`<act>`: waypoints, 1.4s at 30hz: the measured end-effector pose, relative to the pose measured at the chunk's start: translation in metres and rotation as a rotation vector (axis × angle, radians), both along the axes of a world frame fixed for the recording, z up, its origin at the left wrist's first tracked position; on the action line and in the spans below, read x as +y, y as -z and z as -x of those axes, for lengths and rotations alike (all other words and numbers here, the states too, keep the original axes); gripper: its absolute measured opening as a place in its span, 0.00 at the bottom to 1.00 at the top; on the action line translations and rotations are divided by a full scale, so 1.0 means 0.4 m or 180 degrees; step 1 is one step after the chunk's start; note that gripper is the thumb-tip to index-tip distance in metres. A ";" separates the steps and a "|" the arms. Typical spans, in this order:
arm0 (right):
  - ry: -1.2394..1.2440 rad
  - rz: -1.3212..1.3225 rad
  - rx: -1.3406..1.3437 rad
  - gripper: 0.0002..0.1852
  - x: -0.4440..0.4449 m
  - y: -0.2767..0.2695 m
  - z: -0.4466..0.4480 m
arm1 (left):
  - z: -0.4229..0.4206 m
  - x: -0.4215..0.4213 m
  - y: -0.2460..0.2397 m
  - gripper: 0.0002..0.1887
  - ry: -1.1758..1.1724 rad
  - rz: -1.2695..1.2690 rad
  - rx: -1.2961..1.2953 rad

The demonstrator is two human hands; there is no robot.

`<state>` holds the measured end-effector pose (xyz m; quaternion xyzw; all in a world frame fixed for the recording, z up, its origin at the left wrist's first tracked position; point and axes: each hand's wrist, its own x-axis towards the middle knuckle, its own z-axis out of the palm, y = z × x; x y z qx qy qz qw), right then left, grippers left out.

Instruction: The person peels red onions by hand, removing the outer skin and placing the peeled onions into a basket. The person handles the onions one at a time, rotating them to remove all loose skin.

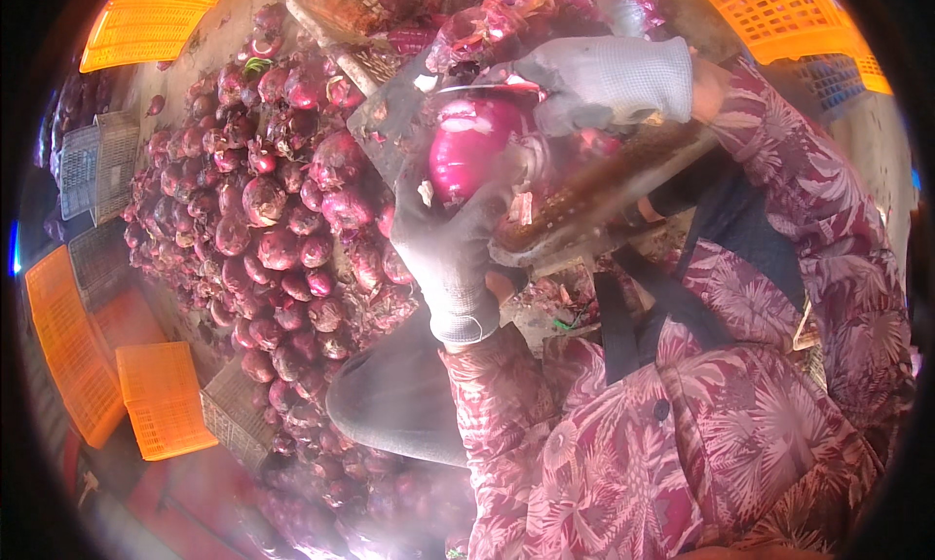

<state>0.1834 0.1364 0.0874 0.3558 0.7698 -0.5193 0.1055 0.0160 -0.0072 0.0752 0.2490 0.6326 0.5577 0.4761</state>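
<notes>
My left hand [456, 246], in a grey-palmed knit glove, grips a large red onion [467, 147] from below. The onion is peeled to shiny magenta skin, with a pale patch near its top. My right hand [584, 85], gloved alike, is closed around a knife whose thin blade [478, 88] lies across the top of the onion. The knife's handle is hidden in the glove. Under the hands is a dirty flat board [383, 122], beside a brown-stained plastic basket [606, 187]. Bits of onion skin [521, 208] cling near my left hand.
A large heap of unpeeled red onions [277, 246] spreads to the left. Peeled onions and skins [511, 12] lie at the top, near a basket rim [296, 1]. Orange crates [164, 399] and grey crates [80, 169] stand at far left; another orange crate [781, 19] is top right.
</notes>
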 end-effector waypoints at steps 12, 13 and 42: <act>0.1133 -0.0225 0.0613 0.21 -0.021 -0.046 -0.020 | -0.014 0.006 -0.047 0.43 -0.0065 -0.0212 0.0461; 0.1103 -0.0270 0.0524 0.20 -0.029 -0.069 -0.023 | -0.024 0.017 -0.012 0.42 0.0052 -0.0318 0.0225; 0.1732 0.0089 0.2331 0.40 -0.006 -0.096 -0.087 | 0.005 -0.017 0.142 0.12 -0.0255 -0.0228 0.1470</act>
